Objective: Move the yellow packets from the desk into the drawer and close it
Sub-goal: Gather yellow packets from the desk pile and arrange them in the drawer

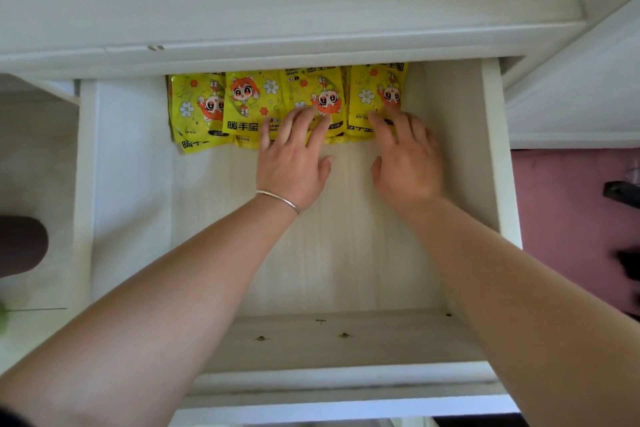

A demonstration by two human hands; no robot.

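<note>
Forearms (166,288) over open drawer (495,149), yellow packets (249,97)

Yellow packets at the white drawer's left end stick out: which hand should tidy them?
Probably left: the left hand lies flat on the middle yellow packets, beside the stray left-end packets; the right hand rests on the rightmost packet.

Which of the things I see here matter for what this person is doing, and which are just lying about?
Part of the job:
yellow packets
drawer, open
desk
left hand and right hand, flat on the packets

Just lying about:
dark brown thing, far left
black thing, far right
</note>
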